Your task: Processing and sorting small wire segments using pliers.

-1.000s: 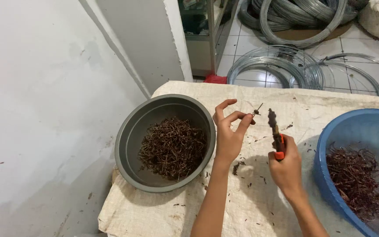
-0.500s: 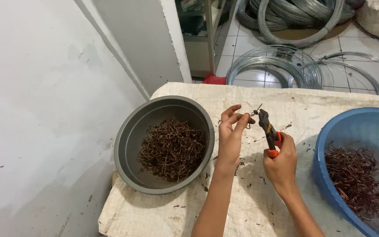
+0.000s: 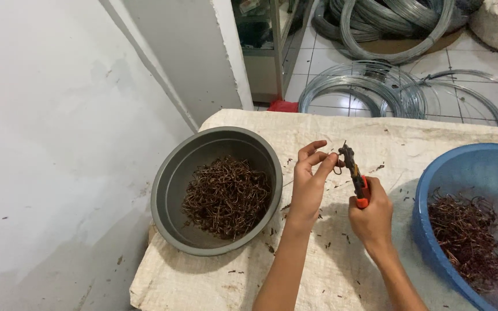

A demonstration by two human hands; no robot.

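Counter (image 3: 433, 135) first: draped in a coarse, pale woven sack cloth, littered with dark wire offcuts, and behind it on the tiled floor lie big coils of galvanised wire (image 3: 370, 86). At your right sits a blue plastic basin (image 3: 433, 190) holding a tangle of rusty-brown bent wire pieces (image 3: 468, 236); at your left a grey metal bowl (image 3: 168, 190) holds a denser heap of similar brown wire pieces (image 3: 226, 196). Between the two, your right hand (image 3: 370, 216) is wrapped tight round the orange handles of a pair of pliers (image 3: 354, 173), nose pointing up and away from you. Whether the nose is closed you cannot tell at this size. Your left hand (image 3: 309, 178) pinches one small wire piece (image 3: 336, 167) between thumb and forefinger, held right at the pliers' nose, above the counter; other fingers curl loose. Judging by look, that piece is very light, thin and stiff, springy rather than soft, with cut ends likely sharp and a rusty surface that gives good friction. Take hold on the bend or mid-length, not on the tips, and keep the pinch close to the pliers so the wire cannot twist or flick away. Heaped pieces look apt to hook one another, so expect several to lift together.
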